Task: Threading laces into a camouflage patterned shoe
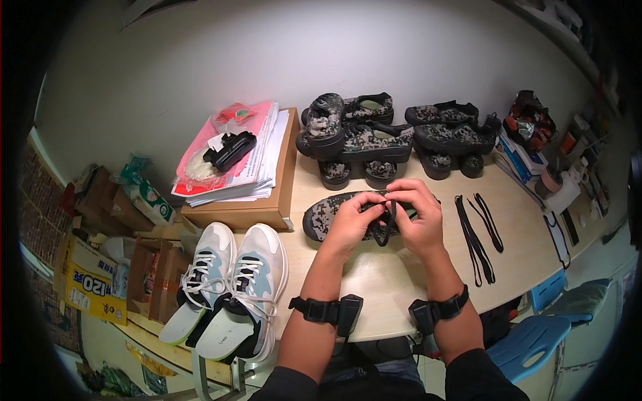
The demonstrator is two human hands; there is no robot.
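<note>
A camouflage shoe [324, 215] lies on the light wooden table before me, its toe to the left. Above its middle, my left hand [355, 220] pinches a black shoelace [385, 230] between thumb and forefinger. Close beside it, my right hand [416, 215] also has its fingers closed on the lace, which forms a hanging loop. My hands hide much of the shoe's upper. More black laces [474, 245] lie loosely bundled on the table to the right.
Camouflage shoes [361, 143] are stacked along the wall. White sneakers [253, 280] with insoles pulled partly out stand at the left, near a cardboard box [241, 215] bearing papers. Books and small items crowd the right end. A blue chair [531, 348] stands at lower right.
</note>
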